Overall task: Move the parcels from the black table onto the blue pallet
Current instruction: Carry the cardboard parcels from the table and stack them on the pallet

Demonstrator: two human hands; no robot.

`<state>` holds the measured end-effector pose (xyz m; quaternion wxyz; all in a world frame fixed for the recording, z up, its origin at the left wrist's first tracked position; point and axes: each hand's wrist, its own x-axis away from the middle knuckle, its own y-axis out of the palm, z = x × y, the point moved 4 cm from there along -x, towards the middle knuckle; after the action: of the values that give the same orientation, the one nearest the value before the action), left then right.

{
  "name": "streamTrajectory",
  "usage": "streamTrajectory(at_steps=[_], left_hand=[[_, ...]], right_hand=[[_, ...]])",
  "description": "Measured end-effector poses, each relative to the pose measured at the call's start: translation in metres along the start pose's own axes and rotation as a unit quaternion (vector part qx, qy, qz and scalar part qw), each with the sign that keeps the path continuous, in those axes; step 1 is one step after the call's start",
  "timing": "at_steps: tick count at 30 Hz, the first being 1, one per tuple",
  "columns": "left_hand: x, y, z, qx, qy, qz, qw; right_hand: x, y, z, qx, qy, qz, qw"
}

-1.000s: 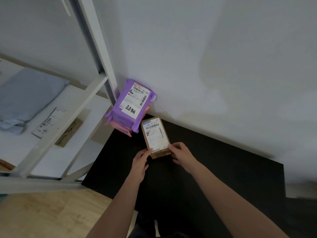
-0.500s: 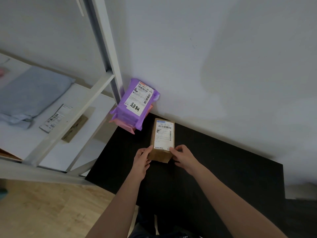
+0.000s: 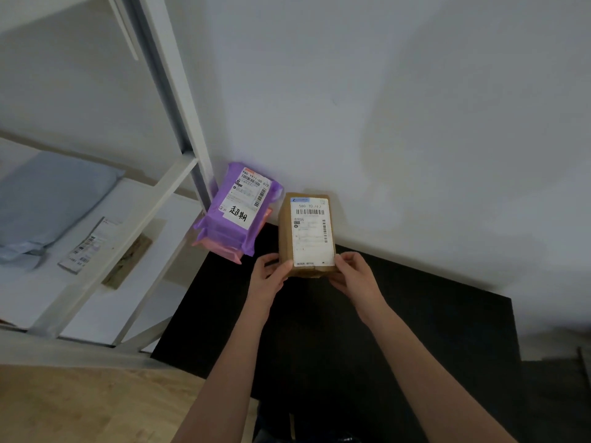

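Observation:
A brown cardboard parcel [image 3: 306, 231] with a white shipping label is lifted above the black table [image 3: 415, 314], label facing me. My left hand [image 3: 268, 276] grips its lower left edge and my right hand [image 3: 353, 272] grips its lower right edge. A purple parcel [image 3: 240, 207] with a white label and handwritten black characters lies on a pink parcel [image 3: 230, 251] at the table's far left corner, against the wall. The blue pallet is out of view.
A white metal shelf rack [image 3: 134, 225] stands left of the table, holding a grey-blue mailer bag [image 3: 44, 199] and a flat labelled packet [image 3: 86, 247]. A white wall runs behind the table. Wooden floor [image 3: 80, 407] shows at lower left.
Both hands have raised the brown parcel off the table and tilted it upright, so it now appears higher and closer. The purple and pink parcels have stayed put.

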<state>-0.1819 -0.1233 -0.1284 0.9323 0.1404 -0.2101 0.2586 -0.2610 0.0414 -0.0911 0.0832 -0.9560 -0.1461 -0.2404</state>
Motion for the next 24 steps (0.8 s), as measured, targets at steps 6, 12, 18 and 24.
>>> streamTrajectory(at_steps=[6,12,18,24], left_hand=[[0.002,0.009,0.041,-0.058,0.08,-0.061,0.993],[0.008,0.025,0.049,-0.08,0.116,-0.111,0.984],[0.016,0.043,0.054,-0.106,0.095,-0.196,0.97],[0.022,0.048,0.052,-0.114,0.076,-0.253,0.958]], right_hand=[[0.02,-0.018,-0.036,-0.052,-0.066,-0.005,0.996],[0.034,-0.036,-0.048,-0.058,-0.097,-0.039,0.993],[0.051,-0.048,-0.037,-0.153,-0.137,-0.066,0.977],[0.07,-0.057,-0.028,-0.139,-0.163,-0.076,0.974]])
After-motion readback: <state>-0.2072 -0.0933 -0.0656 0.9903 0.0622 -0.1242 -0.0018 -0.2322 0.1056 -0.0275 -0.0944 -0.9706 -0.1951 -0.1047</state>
